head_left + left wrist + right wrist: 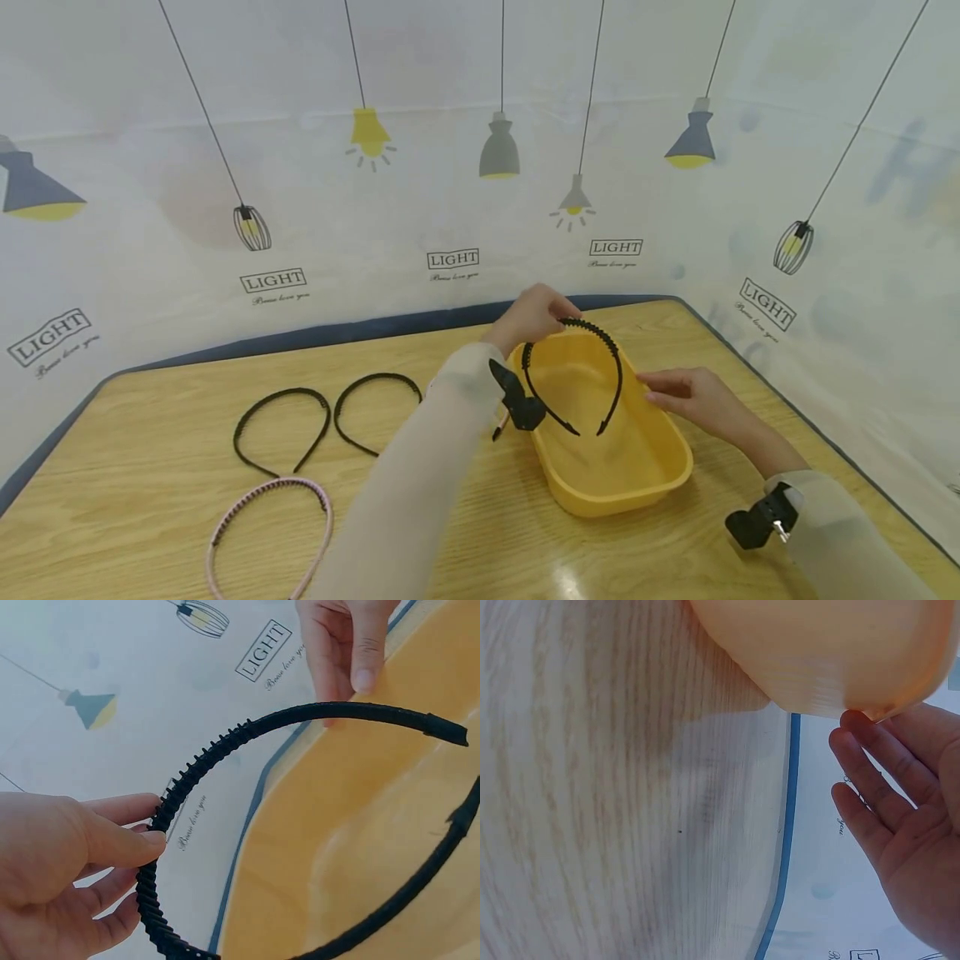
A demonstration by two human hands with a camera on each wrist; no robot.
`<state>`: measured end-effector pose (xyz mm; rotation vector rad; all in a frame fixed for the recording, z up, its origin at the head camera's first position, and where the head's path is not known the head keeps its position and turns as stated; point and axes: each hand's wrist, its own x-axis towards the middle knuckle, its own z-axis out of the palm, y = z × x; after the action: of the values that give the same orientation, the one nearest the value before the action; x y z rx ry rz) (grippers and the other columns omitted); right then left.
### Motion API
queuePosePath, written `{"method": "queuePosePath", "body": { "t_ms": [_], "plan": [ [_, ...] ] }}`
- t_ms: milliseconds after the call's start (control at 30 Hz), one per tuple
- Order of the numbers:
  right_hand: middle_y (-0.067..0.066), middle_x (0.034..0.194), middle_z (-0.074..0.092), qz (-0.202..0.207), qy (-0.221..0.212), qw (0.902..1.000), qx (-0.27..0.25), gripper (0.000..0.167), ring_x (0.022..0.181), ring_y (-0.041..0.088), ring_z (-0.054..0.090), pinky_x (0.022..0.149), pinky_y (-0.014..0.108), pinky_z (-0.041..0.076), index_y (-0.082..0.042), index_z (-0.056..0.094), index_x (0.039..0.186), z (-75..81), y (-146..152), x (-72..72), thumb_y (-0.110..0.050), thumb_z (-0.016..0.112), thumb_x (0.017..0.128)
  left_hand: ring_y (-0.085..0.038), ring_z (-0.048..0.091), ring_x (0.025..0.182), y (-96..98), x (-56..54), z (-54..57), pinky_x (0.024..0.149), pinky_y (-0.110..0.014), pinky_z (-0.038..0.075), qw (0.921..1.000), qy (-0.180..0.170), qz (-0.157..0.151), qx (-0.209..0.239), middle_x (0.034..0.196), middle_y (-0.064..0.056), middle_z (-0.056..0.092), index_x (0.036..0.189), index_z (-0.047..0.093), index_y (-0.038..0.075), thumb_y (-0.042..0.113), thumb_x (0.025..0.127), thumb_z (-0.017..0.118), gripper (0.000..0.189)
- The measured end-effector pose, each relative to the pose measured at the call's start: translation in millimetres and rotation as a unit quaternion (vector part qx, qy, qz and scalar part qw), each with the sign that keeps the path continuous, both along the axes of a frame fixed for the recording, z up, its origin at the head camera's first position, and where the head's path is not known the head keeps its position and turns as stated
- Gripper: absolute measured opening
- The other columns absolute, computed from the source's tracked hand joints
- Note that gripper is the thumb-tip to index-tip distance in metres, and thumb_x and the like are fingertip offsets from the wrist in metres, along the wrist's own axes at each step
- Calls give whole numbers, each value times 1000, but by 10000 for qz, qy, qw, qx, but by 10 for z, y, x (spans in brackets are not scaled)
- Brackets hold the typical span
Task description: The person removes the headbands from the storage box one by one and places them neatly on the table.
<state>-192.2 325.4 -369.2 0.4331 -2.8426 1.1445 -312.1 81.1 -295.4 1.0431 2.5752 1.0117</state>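
Note:
My left hand (534, 317) pinches a black headband (619, 375) at its toothed top, between thumb and fingers. The band hangs over the yellow plastic basin (678, 477), its two ends pointing down into it. In the left wrist view the ridged teeth of the band show right beside my thumb (146, 844). On the basin's right side, my right hand (693, 400) holds the rim, the thumb on the inner side and the fingers outside. The right wrist view shows those fingers (870, 735) against the basin's outer wall.
Left on the wooden table (165, 450) lie two black headbands, one farther left (327, 417) and one partly behind my left sleeve (337, 408). A pink headband (327, 533) lies nearer. One more band's tip (498, 430) peeks out beside the basin. A lamp-printed curtain (420, 208) surrounds the table.

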Motion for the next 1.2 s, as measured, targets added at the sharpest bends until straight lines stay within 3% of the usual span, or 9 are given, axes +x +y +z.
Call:
{"method": "queuePosePath", "body": {
  "t_ms": [467, 833, 1200],
  "plan": [
    [22, 114, 60, 58, 79, 9999, 39, 38, 99, 32, 60, 75, 30, 52, 6, 56, 121, -4, -14, 1, -16, 59, 91, -19, 55, 104, -286, 29, 328, 83, -24, 47, 9992, 292, -250, 66, 113, -6, 62, 113, 66, 6, -4, 87, 56, 30],
    [22, 115, 59, -34, -23, 9999, 103, 40, 101, 32, 59, 76, 32, 52, 6, 56, 122, 9, -16, 0, -18, 59, 90, -18, 55, 105, -564, 46, 425, 86, -25, 45, 9978, 628, -215, -8, 112, -4, 62, 112, 67, 7, -3, 87, 57, 28],
    [23, 116, 58, 55, 6, 10000, 60, 40, 101, 31, 59, 75, 29, 52, 7, 55, 122, 10, -19, -5, -16, 59, 90, -20, 54, 108, -836, 145, 491, 88, -27, 45, 9964, 715, -389, -238, 113, -6, 62, 112, 66, 6, -3, 88, 57, 27]
  ]
}}
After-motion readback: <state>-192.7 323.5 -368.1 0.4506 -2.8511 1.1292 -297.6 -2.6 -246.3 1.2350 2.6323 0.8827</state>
